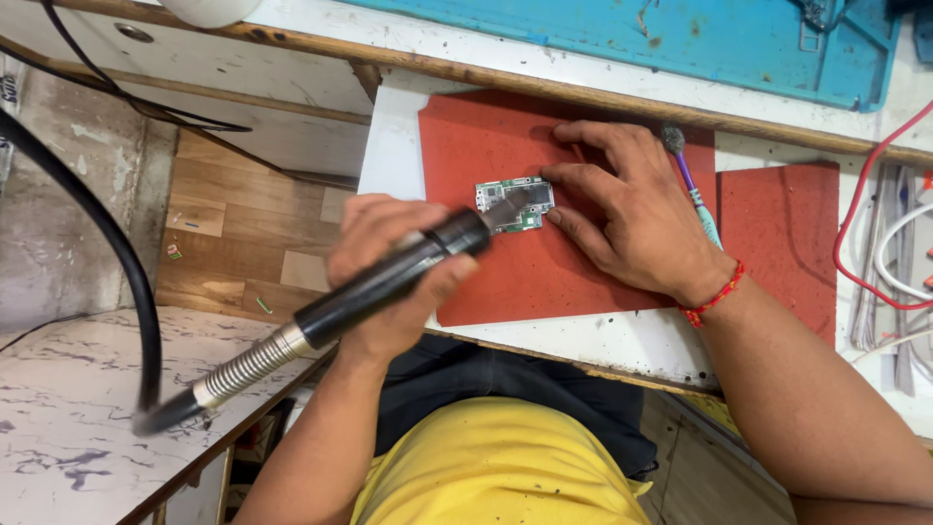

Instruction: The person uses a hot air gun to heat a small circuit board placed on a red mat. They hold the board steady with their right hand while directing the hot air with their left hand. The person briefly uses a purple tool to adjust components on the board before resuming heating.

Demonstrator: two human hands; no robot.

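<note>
Left hand [389,267] is gripping a black cylindrical hot-air handpiece [389,277] over a small green circuit board [515,204]; right hand [632,209], fingers spread, is pinning the board to a red rubber mat [544,282].

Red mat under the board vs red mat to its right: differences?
The red mat under the circuit board is larger and carries the circuit board and the right hand; the smaller red mat lies bare. The brush lies along the gap between them. Both are flat, red and rest on the white worktop.
</note>
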